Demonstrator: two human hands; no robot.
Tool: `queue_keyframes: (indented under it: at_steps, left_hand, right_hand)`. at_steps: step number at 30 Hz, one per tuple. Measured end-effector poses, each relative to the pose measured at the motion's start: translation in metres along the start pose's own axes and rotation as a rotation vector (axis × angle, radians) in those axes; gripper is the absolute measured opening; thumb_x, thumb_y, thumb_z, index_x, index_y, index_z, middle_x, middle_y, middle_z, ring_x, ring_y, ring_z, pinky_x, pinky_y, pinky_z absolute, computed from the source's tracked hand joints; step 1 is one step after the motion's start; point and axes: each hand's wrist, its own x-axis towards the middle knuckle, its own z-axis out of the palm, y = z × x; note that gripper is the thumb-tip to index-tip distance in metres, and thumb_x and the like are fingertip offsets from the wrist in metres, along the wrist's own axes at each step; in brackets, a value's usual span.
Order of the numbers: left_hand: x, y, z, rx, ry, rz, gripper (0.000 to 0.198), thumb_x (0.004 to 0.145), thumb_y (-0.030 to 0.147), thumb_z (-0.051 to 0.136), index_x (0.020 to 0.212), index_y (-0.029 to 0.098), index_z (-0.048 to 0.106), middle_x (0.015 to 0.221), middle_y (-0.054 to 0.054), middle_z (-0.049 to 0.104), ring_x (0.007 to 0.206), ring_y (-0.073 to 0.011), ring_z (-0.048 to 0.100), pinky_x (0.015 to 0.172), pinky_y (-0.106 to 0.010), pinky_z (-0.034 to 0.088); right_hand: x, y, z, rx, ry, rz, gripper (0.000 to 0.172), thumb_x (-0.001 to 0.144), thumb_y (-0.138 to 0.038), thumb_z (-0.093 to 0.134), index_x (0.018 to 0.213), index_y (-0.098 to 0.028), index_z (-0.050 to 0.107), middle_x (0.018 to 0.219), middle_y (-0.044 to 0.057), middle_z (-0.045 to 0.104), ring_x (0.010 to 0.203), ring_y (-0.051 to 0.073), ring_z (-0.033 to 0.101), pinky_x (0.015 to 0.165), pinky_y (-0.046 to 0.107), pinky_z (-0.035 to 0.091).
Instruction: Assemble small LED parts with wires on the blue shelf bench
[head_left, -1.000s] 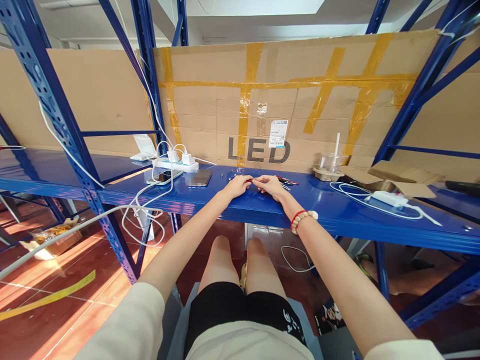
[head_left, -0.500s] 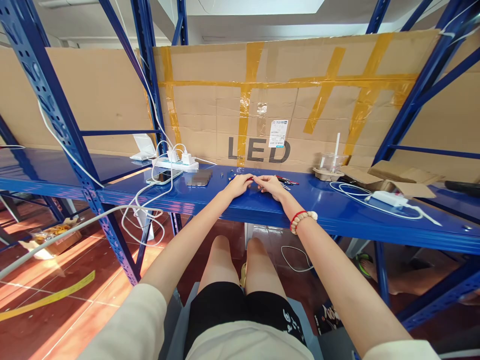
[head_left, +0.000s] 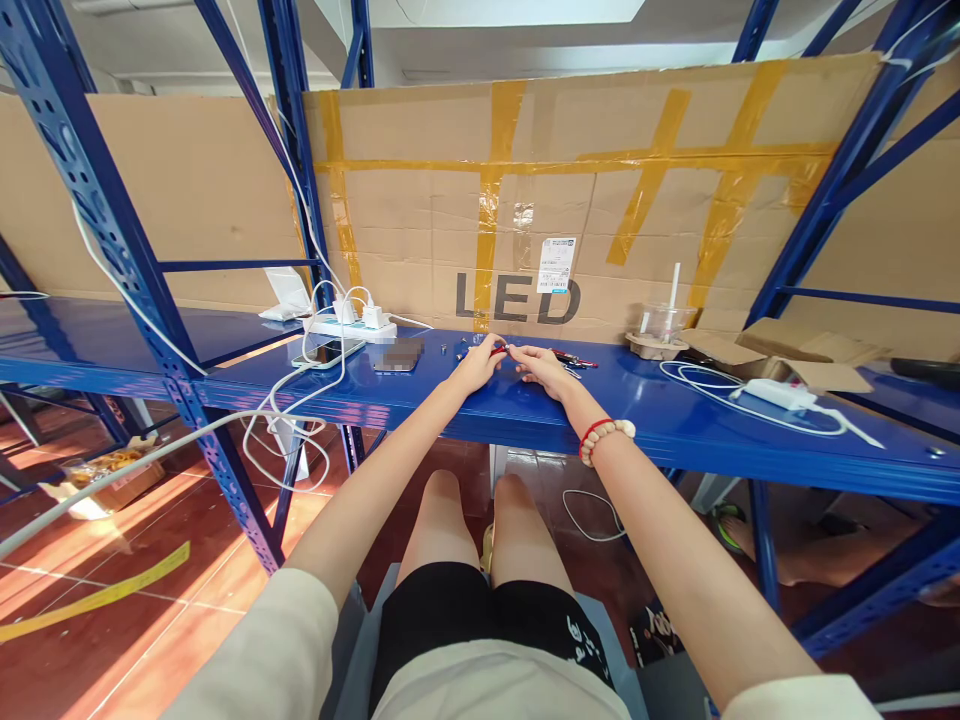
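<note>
My left hand point(head_left: 476, 366) is closed in a pinch above the blue shelf top, with a slim red pen point(head_left: 498, 350) between its fingers. Opposite it, my right hand point(head_left: 541, 368) pinches the pen's right end with thumb and forefinger, its other fingers curled. The fingers hide most of the pen. Just beyond my right hand lies a loose bunch of red and dark pens point(head_left: 576, 359), with thin pale pieces beside it. A few tiny parts point(head_left: 444, 350) rest to the left of my left hand.
Left on the shelf top point(head_left: 405, 400) are a dark flat blurred object point(head_left: 399, 356), a phone point(head_left: 328, 353) and a white power strip point(head_left: 352, 327) with trailing cables. At right stand a plastic cup point(head_left: 661, 325), a white adapter point(head_left: 780, 396) and cardboard point(head_left: 799, 350). A taped cardboard wall point(head_left: 420, 220) closes the back.
My two hands have drawn slightly apart at the fingertips, and more of the red pen shows between them. The things lying on the shelf have stayed in place.
</note>
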Motion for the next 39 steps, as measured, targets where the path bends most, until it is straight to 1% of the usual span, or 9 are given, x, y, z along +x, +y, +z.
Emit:
queue_keyframes:
  at_steps: [8, 14, 17, 21, 24, 28, 31, 35, 39]
  left_hand:
    - [-0.002, 0.003, -0.002, 0.013, -0.015, 0.032, 0.031, 0.085, 0.024, 0.037, 0.114, 0.02, 0.046, 0.071, -0.001, 0.058, 0.073, -0.015, 0.057, 0.081, -0.03, 0.042]
    - [-0.001, 0.002, -0.002, 0.024, -0.026, 0.022, 0.037, 0.085, 0.024, 0.036, 0.122, 0.02, 0.042, 0.073, -0.001, 0.059, 0.074, -0.0148, 0.057, 0.082, -0.03, 0.043]
    - [0.001, 0.0, 0.0, 0.021, -0.012, 0.0, 0.038, 0.085, 0.026, 0.037, 0.122, 0.019, 0.041, 0.073, -0.002, 0.061, 0.074, -0.0153, 0.057, 0.08, -0.03, 0.043]
    - [0.003, -0.002, 0.001, 0.034, 0.022, -0.07, 0.029, 0.087, 0.026, 0.034, 0.108, 0.017, 0.05, 0.075, -0.004, 0.062, 0.073, -0.0155, 0.057, 0.075, -0.028, 0.044]
    - [0.005, -0.004, 0.001, 0.096, 0.057, -0.08, 0.028, 0.087, 0.028, 0.033, 0.1, 0.018, 0.056, 0.085, -0.005, 0.063, 0.081, -0.0164, 0.057, 0.078, -0.029, 0.043]
    - [0.007, -0.006, 0.002, 0.142, 0.083, -0.042, 0.027, 0.086, 0.027, 0.035, 0.099, 0.02, 0.059, 0.099, -0.006, 0.063, 0.09, -0.0173, 0.056, 0.085, -0.03, 0.042]
    - [0.008, -0.008, 0.004, 0.104, 0.057, 0.004, 0.026, 0.086, 0.024, 0.037, 0.098, 0.017, 0.059, 0.099, -0.006, 0.063, 0.09, -0.0168, 0.057, 0.085, -0.029, 0.042]
    - [0.007, -0.008, 0.004, 0.067, 0.035, 0.049, 0.025, 0.083, 0.022, 0.042, 0.103, 0.016, 0.057, 0.099, -0.006, 0.064, 0.09, -0.0166, 0.058, 0.087, -0.03, 0.042]
    - [0.005, -0.005, 0.003, 0.075, 0.031, 0.07, 0.026, 0.083, 0.021, 0.042, 0.105, 0.018, 0.055, 0.101, -0.005, 0.064, 0.092, -0.0163, 0.058, 0.088, -0.03, 0.041]
  right_hand:
    - [0.001, -0.001, -0.001, 0.022, -0.017, 0.017, 0.022, 0.074, -0.04, 0.061, 0.082, -0.02, 0.065, 0.096, 0.004, 0.062, 0.056, 0.005, 0.053, 0.041, 0.013, 0.041]
    - [0.001, -0.003, -0.001, 0.047, -0.005, 0.032, 0.02, 0.074, -0.038, 0.061, 0.082, -0.019, 0.063, 0.095, 0.004, 0.061, 0.055, 0.004, 0.052, 0.04, 0.012, 0.04]
    - [0.001, -0.002, -0.001, 0.063, 0.0, 0.027, 0.019, 0.076, -0.037, 0.06, 0.084, -0.02, 0.06, 0.092, 0.003, 0.06, 0.054, 0.004, 0.052, 0.04, 0.011, 0.04]
    - [0.003, 0.0, 0.0, 0.084, 0.04, 0.011, 0.013, 0.082, -0.033, 0.052, 0.087, -0.021, 0.053, 0.085, 0.0, 0.057, 0.052, 0.003, 0.051, 0.041, 0.011, 0.04]
    - [0.003, 0.0, 0.001, 0.052, 0.068, 0.006, 0.011, 0.083, -0.031, 0.05, 0.085, -0.02, 0.05, 0.078, -0.002, 0.052, 0.05, 0.002, 0.051, 0.039, 0.011, 0.04]
    - [0.002, 0.001, 0.003, 0.0, 0.069, -0.029, 0.008, 0.083, -0.027, 0.051, 0.081, -0.019, 0.048, 0.067, -0.004, 0.046, 0.045, 0.003, 0.049, 0.037, 0.013, 0.039]
    - [0.003, 0.003, 0.003, -0.037, 0.068, -0.059, 0.012, 0.081, -0.029, 0.054, 0.08, -0.019, 0.048, 0.063, -0.005, 0.046, 0.044, 0.004, 0.049, 0.037, 0.013, 0.039]
    - [0.004, 0.005, 0.002, -0.076, 0.019, -0.094, 0.018, 0.077, -0.034, 0.059, 0.08, -0.018, 0.051, 0.062, -0.004, 0.049, 0.045, 0.004, 0.05, 0.038, 0.013, 0.038]
    - [0.003, 0.004, 0.002, -0.081, 0.005, -0.069, 0.016, 0.077, -0.032, 0.059, 0.079, -0.018, 0.051, 0.064, -0.003, 0.05, 0.045, 0.004, 0.05, 0.039, 0.013, 0.038]
